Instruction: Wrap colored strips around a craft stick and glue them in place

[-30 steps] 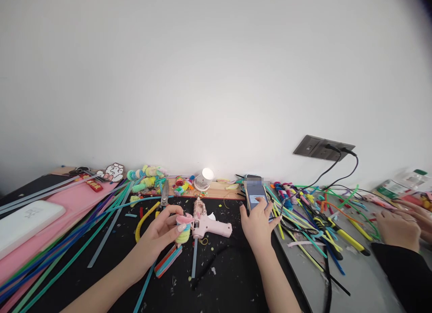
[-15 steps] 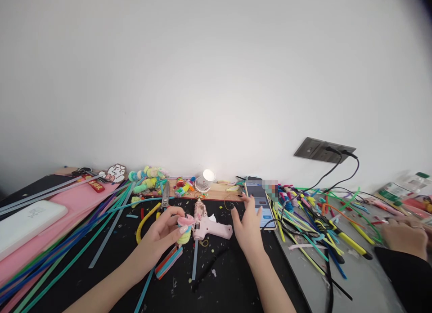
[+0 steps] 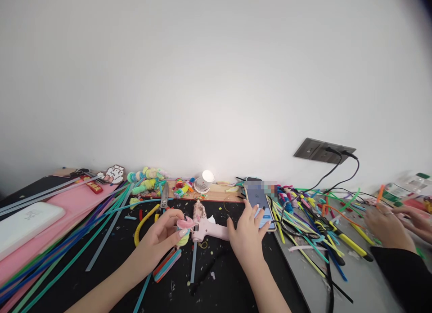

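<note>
Between the thumb and fingers of my left hand [image 3: 165, 234] is a small coiled pipe-cleaner piece [image 3: 184, 234], pink on top and yellow-green below. My right hand [image 3: 248, 234] has its fingers spread over the lower part of a phone [image 3: 258, 198] with a lit screen; whether a fingertip touches the glass I cannot tell. Between my hands lies a pink glue gun [image 3: 202, 227], its handle end partly behind my right hand. A translucent glue stick [image 3: 194, 263] sticks out of it toward me. Below my left hand is a bundle of cut pipe cleaners [image 3: 167, 264].
Scissors [image 3: 164, 196] and a white paper cup [image 3: 204, 181] stand near the wall. Long pipe cleaners [image 3: 81, 241] and a white power bank [image 3: 30, 223] lie left. On the right are yellow-black pliers [image 3: 351, 243], cables, loose pipe cleaners and another person's hands [image 3: 388, 227].
My right hand has moved slightly down over the phone, and its screen shows a different page. The other person's hands have come further into view, with an orange strip near them.
</note>
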Tool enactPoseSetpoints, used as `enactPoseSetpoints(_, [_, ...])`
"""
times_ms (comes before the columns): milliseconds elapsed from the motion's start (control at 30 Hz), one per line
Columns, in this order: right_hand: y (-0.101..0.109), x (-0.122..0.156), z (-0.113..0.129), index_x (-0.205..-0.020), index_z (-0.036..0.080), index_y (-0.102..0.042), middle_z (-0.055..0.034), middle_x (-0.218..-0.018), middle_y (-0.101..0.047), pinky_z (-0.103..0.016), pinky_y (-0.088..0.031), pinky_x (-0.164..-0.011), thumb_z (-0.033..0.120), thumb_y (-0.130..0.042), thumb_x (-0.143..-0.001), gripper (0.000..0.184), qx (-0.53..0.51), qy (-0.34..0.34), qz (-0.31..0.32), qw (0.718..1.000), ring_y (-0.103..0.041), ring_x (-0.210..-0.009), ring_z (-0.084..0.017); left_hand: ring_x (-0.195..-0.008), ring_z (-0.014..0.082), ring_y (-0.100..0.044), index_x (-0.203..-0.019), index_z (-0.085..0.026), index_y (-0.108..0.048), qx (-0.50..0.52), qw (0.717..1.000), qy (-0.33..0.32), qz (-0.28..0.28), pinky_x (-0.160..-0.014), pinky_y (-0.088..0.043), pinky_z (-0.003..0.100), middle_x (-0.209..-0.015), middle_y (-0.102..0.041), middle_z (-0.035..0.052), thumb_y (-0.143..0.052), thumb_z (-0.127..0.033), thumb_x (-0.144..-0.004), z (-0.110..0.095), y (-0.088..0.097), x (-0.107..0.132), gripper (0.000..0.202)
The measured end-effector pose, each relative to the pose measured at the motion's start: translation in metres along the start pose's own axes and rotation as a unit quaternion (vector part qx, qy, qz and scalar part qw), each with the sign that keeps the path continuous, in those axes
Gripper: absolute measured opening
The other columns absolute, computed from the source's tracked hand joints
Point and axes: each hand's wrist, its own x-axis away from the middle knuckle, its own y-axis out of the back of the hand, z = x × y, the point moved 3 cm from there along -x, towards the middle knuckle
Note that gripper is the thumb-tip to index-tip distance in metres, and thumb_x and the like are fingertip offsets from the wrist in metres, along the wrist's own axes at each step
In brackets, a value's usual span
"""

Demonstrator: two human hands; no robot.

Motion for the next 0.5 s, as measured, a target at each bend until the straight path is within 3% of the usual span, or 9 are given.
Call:
enactPoseSetpoints(233, [0.012,0.003,-0.003,-0.146,0.004,-0.035,-0.0341,-0.145,-0.040,-0.069,-0.019,-0.104,0.034,-0.052,-0.090,0.066,0.087,-0.020,0.065,0.994,-0.023,-0.140,-0.050,-0.072,0.0164,-0.052,-0.093,-0.025,-0.055,-0.003,1.000,-0.004,-0.011,-0.063,-0.039,0.025,-0.088,-0.064,0.0009,-0.064,-0.045,-0.084,-0.002,-0.001,-0.001,0.023])
enactPoseSetpoints(367, [0.015,0.007,-0.010,-0.145,0.008,-0.038,-0.0303,-0.145,-0.042,-0.069,-0.017,-0.105,0.037,-0.051,-0.091,0.063,0.088,-0.004,0.109,0.990,-0.022,-0.141,-0.048,-0.070,0.0163,-0.050,-0.094,-0.024,-0.053,-0.015,1.000,-0.007,-0.009,-0.063,-0.038,0.027,-0.088,-0.063,0.0019,-0.063,-0.046,-0.084,0.000,0.000,-0.002,0.025])
enactPoseSetpoints(500, [0.020,0.007,-0.026,-0.137,0.008,-0.045,-0.0248,-0.146,-0.043,-0.071,-0.018,-0.105,0.034,-0.047,-0.092,0.051,0.083,-0.012,0.112,0.990,-0.020,-0.142,-0.047,-0.066,0.0136,-0.047,-0.094,-0.024,-0.053,-0.002,1.000,-0.011,0.002,-0.061,-0.036,0.024,-0.083,-0.060,-0.0008,-0.061,-0.046,-0.085,0.002,0.000,-0.004,0.024])
